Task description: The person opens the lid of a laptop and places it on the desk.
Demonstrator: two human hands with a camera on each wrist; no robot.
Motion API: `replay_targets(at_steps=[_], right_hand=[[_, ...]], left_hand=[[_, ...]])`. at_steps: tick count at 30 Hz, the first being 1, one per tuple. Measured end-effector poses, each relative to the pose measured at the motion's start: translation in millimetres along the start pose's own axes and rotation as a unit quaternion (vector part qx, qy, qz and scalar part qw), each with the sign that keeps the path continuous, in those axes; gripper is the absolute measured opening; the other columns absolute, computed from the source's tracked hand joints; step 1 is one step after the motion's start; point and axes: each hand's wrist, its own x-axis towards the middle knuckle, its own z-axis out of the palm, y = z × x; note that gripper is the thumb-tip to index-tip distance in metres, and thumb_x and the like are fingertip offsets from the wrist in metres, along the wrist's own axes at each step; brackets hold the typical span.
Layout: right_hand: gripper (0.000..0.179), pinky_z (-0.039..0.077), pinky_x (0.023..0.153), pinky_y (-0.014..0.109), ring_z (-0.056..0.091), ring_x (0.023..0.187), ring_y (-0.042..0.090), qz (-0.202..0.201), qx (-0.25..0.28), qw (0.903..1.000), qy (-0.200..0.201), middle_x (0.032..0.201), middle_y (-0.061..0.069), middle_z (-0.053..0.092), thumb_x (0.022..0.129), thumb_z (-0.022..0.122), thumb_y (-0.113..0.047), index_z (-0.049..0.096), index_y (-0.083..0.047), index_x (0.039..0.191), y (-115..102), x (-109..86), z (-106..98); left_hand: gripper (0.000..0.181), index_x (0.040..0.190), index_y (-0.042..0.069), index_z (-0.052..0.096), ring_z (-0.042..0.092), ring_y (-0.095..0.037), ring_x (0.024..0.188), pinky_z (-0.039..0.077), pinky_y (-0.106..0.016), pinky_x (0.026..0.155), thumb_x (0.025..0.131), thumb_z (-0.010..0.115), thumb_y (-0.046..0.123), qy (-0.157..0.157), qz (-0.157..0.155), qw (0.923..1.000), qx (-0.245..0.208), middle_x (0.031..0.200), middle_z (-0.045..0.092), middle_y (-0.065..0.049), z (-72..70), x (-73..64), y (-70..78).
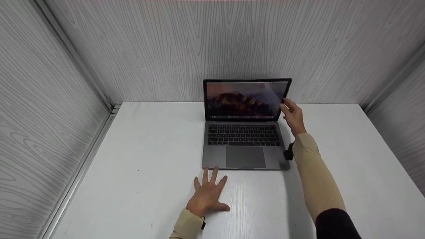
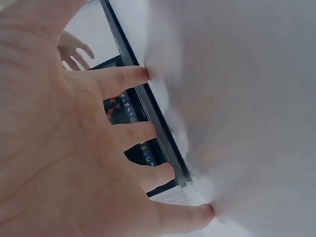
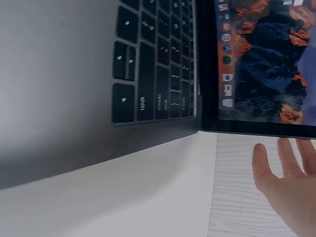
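An opened grey laptop (image 1: 245, 156) sits on the white table, its lit screen (image 1: 244, 99) showing a mountain wallpaper. At the screen's right edge is my right hand (image 1: 293, 116), with its fingertips at or very near the rim. The right wrist view shows that hand (image 3: 291, 185) with loosely bent fingers beside the screen's bezel (image 3: 256, 127); contact is hard to tell. My left hand (image 1: 208, 196) lies palm down with spread fingers in front of the laptop. Its longest fingertips reach the front left edge. The left wrist view shows this palm (image 2: 74, 143) close up.
The white table (image 1: 149, 142) extends on both sides of the laptop. Behind it rises a grey wood-grain panel (image 1: 166, 49), close to the screen's back. A similar panel (image 1: 43, 116) with a metal rail (image 1: 81, 176) bounds the left side.
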Motion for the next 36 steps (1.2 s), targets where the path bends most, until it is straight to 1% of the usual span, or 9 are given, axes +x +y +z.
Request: replay_targets(at_steps=[5, 7, 13, 18, 21, 24, 26, 31, 36], right_hand=[[0.063, 0.033, 0.113, 0.050, 0.034, 0.145, 0.036, 0.019, -0.056, 0.9968, -0.055, 0.167, 0.015, 0.014, 0.109, 0.048, -0.019, 0.016, -0.012, 0.163, 18.1, 7.8, 1.5], [0.067, 0.032, 0.114, 0.049, 0.033, 0.145, 0.039, 0.019, -0.073, 0.9950, -0.066, 0.168, 0.017, 0.010, 0.109, 0.049, -0.020, 0.011, -0.013, 0.163, 26.6, 11.6, 2.7], [0.073, 0.021, 0.119, 0.053, 0.013, 0.151, 0.042, 0.032, -0.126, 0.9862, -0.103, 0.168, 0.020, 0.001, 0.109, 0.048, -0.017, -0.002, -0.013, 0.163, 45.7, 17.1, 11.0], [0.076, 0.009, 0.118, 0.062, 0.003, 0.150, 0.049, 0.085, -0.224, 0.9634, -0.120, 0.167, 0.021, 0.001, 0.108, 0.047, -0.026, -0.006, -0.019, 0.163, 55.5, 18.5, 18.2], [0.077, 0.009, 0.114, 0.070, 0.009, 0.146, 0.055, 0.102, -0.298, 0.9417, -0.117, 0.164, 0.029, 0.011, 0.107, 0.048, -0.031, -0.003, -0.020, 0.163, 57.1, 19.8, 19.1], [0.077, 0.015, 0.110, 0.071, 0.019, 0.141, 0.056, 0.112, -0.348, 0.9229, -0.122, 0.159, 0.034, 0.018, 0.106, 0.047, -0.034, -0.002, -0.018, 0.163, 56.2, 21.1, 19.7], [0.078, 0.017, 0.110, 0.071, 0.019, 0.140, 0.055, 0.118, -0.358, 0.9168, -0.131, 0.158, 0.034, 0.019, 0.105, 0.046, -0.034, -0.003, -0.017, 0.163, 55.6, 21.7, 20.7], [0.078, 0.013, 0.113, 0.069, 0.011, 0.142, 0.056, 0.116, -0.361, 0.9108, -0.164, 0.163, 0.030, 0.011, 0.105, 0.045, -0.031, -0.004, -0.011, 0.162, 55.1, 18.9, 22.9], [0.073, 0.007, 0.117, 0.066, 0.001, 0.147, 0.057, 0.100, -0.389, 0.8947, -0.196, 0.163, 0.035, -0.002, 0.106, 0.044, -0.030, 0.006, -0.001, 0.161, 58.4, 3.8, 24.0]], left_hand=[[0.101, 0.152, 0.013, 0.047, 0.015, -0.052, 0.148, 0.024, -0.077, 0.105, 0.071, 0.088, 0.056, -0.006, -0.001, 1.0000, -0.001, 0.164, 0.021, -0.022, 1.9, 0.2, 0.9], [0.100, 0.152, 0.013, 0.047, 0.015, -0.052, 0.148, 0.024, -0.077, 0.105, 0.071, 0.087, 0.056, -0.008, -0.001, 1.0000, -0.001, 0.164, 0.021, -0.021, 2.4, 0.7, 1.6], [0.101, 0.152, 0.014, 0.048, 0.014, -0.051, 0.149, 0.024, -0.076, 0.106, 0.071, 0.088, 0.057, -0.010, -0.007, 0.9999, 0.000, 0.164, 0.022, -0.021, 3.3, 0.0, 2.9], [0.101, 0.153, 0.014, 0.048, 0.015, -0.050, 0.149, 0.025, -0.076, 0.105, 0.071, 0.087, 0.058, -0.007, -0.011, 0.9999, 0.005, 0.164, 0.022, -0.020, 3.9, -1.8, 3.4], [0.101, 0.153, 0.015, 0.047, 0.015, -0.050, 0.149, 0.026, -0.076, 0.105, 0.071, 0.087, 0.059, -0.007, -0.009, 0.9999, 0.006, 0.164, 0.022, -0.020, 4.0, -2.7, 4.3], [0.101, 0.153, 0.014, 0.047, 0.015, -0.049, 0.149, 0.026, -0.076, 0.105, 0.071, 0.087, 0.058, -0.004, -0.007, 0.9999, 0.006, 0.164, 0.022, -0.020, 3.6, -3.1, 4.6], [0.100, 0.153, 0.014, 0.047, 0.015, -0.049, 0.149, 0.026, -0.076, 0.105, 0.072, 0.087, 0.057, -0.002, -0.006, 1.0000, 0.007, 0.164, 0.022, -0.020, 3.1, -3.0, 4.3], [0.099, 0.153, 0.015, 0.047, 0.016, -0.048, 0.149, 0.026, -0.075, 0.106, 0.072, 0.087, 0.056, 0.004, -0.009, 0.9999, 0.010, 0.164, 0.023, -0.020, 2.0, -0.3, 1.7], [0.099, 0.152, 0.014, 0.048, 0.016, -0.049, 0.149, 0.026, -0.075, 0.106, 0.071, 0.088, 0.055, 0.011, -0.009, 0.9999, 0.005, 0.163, 0.025, -0.019, 5.8, 0.2, 0.5]])
